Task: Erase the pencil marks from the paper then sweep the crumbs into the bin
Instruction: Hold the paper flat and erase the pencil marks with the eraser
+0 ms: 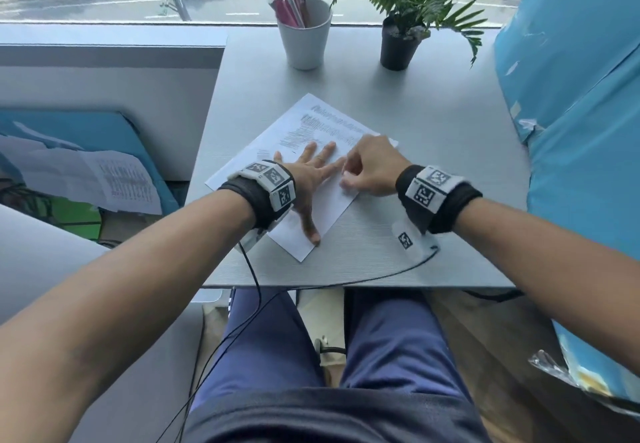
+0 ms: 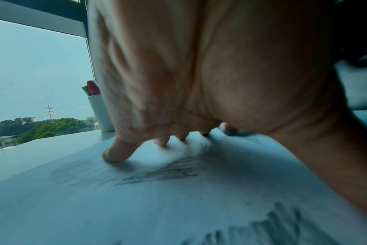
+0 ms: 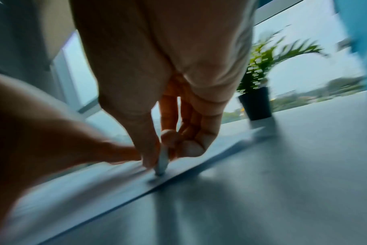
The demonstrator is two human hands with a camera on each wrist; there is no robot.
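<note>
My left hand (image 1: 313, 174) lies flat with fingers spread on the paper (image 1: 323, 207), pinning it to the grey table (image 1: 433, 137). My right hand's (image 1: 372, 170) grip is clamped on a small eraser (image 3: 162, 163), thumb and fingertips pinching it, its tip down on the sheet near the right edge. Pencil marks (image 2: 163, 173) show under my left palm, smudged.

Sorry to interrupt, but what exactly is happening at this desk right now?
A person is erasing pencil marks from a sheet of paper. The left hand presses flat on the sheet to steady it, while the right hand pinches a small eraser against it. Dark marks remain on the paper.
</note>
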